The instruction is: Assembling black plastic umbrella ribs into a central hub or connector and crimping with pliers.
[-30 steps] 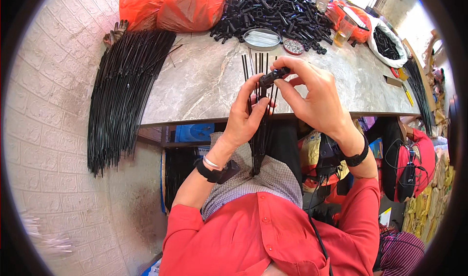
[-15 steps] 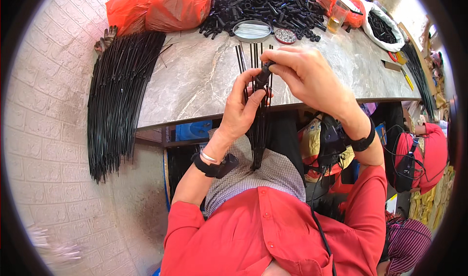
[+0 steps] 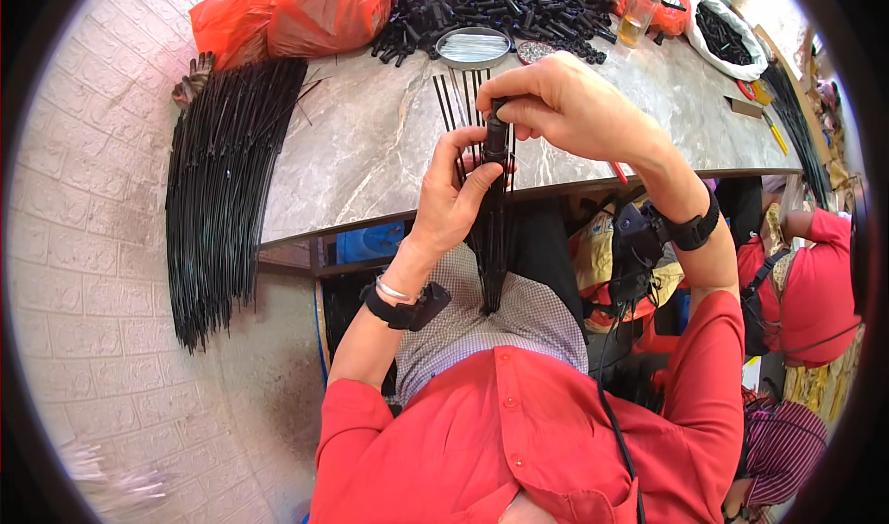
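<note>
Over the near table edge, my left hand point(image 3: 446, 202) has its fingers and thumb closed round a black tube-shaped plastic piece point(image 3: 496, 142). A bundle of thin black rods point(image 3: 492, 269) runs with the piece, spreading at the upper ends. Its lower ends meet on the checked cloth point(image 3: 542, 325) on my lap. My right hand point(image 3: 579, 107) pinches the top of the tube piece from the right, fingertips curled over it. Whatever lies between those fingertips is too small to make out.
Black plastic parts point(image 3: 505, 1) are heaped at the back, behind a round metal tin point(image 3: 473, 49) of thin pale sticks. Red bags point(image 3: 329, 13) and a long stack of black rods point(image 3: 227, 191) lie left. At right are a glass point(image 3: 635, 20), a white sack point(image 3: 727, 38) and a co-worker point(image 3: 815, 293).
The tube piece has gone from leaning right to nearly upright. My right hand has shifted slightly up and left with its top. My left hand keeps its grip.
</note>
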The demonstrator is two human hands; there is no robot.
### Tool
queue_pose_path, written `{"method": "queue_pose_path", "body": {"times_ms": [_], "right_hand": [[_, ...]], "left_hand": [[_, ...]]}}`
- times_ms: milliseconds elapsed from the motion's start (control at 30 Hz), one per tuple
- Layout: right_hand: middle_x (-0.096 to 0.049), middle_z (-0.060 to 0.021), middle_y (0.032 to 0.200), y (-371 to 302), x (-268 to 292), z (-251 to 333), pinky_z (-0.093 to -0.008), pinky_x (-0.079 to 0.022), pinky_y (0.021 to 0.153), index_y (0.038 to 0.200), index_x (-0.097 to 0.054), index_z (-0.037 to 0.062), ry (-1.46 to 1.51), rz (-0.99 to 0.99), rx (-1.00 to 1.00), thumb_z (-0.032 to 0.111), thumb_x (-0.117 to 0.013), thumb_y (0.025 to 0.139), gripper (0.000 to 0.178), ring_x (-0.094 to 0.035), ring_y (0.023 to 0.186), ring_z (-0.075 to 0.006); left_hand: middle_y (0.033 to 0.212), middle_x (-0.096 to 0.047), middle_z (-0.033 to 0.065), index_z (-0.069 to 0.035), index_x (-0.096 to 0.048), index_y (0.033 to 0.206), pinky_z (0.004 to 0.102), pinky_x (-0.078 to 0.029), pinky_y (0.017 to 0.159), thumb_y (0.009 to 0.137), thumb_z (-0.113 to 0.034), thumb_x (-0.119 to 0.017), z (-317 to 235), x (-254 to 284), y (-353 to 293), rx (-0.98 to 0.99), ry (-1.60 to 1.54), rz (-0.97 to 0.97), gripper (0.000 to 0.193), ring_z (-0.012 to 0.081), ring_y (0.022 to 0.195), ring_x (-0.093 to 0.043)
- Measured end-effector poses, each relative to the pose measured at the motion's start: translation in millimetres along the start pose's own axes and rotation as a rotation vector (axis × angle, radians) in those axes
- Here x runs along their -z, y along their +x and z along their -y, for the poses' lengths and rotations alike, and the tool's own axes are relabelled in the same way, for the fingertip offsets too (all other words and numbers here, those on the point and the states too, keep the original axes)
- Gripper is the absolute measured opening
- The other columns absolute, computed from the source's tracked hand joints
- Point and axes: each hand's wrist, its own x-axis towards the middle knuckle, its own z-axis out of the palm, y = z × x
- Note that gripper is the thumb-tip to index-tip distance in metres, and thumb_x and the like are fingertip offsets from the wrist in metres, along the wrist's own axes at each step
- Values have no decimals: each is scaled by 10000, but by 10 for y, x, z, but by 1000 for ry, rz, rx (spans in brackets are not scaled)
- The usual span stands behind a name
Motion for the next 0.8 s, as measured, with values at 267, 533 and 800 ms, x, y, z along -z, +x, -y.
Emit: {"method": "queue_pose_path", "body": {"times_ms": [267, 533, 800], "right_hand": [[-648, -171, 770, 3, -125, -71, -362, -515, 665, 952, -655, -23, -64, -7, 38, 50, -586, 786, 193, -657, 683, -270], [-561, -83, 1050, -332, -165, 59, -311, -501, 623, 1204, -568, 98, -114, -554, 74, 0, -652, 744, 477, -617, 811, -203], [-580, -64, 1053, -539, -870, -467, -269, -505, 791, 1255, -464, -21, 814, -92, -232, 95, -656, 820, 490, -561, 959, -118]], "left_hand": [[960, -577, 65, -26, -440, 1069, 244, -497, 721, 906, -42, -582, 54, 41, 13, -30, -8, -35, 216, 116, 836, -609], [935, -573, 45, -19, -439, 1070, 213, -465, 676, 915, -43, -571, 14, 141, 1, -36, 29, -58, 204, 94, 830, -597], [1013, -574, 58, -6, -458, 1126, 258, -464, 825, 897, -71, -610, -19, 154, 9, 15, 130, -38, 282, 120, 928, -574]]}}
